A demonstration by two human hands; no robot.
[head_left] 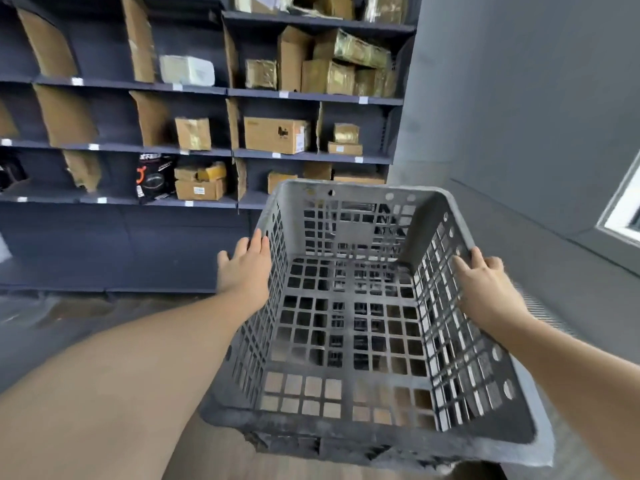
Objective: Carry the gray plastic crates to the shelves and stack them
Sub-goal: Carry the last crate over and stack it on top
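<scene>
Both hands are on a gray plastic crate (349, 317) that fills the lower centre and right of the frame. At centre left, the left hand (246, 268) lies flat and open against the outside of the crate's left wall, fingers stretched forward along it and not curled around anything. At centre right, the right hand (485, 289) is closed over the crate's right rim, thumb on the inner face of the wall and fingers wrapped over the edge.

Nothing lies in the crate; through its latticed floor and walls show dark shapes and patches of brown floor, though what sits beneath cannot be made out. It hangs tilted, its far end toward the shelves.

Dark shelves (207, 90) fill the upper left and centre of the frame, split into compartments by upright cardboard dividers (140, 39). Several compartments hold cardboard boxes (275, 135), some wrapped in shiny film; one at the upper centre holds a pale, blurred package (187, 71), and one on the lowest shelf row holds a black pack with orange print (154, 180). A gray wall (519, 98) stands at the right.
</scene>
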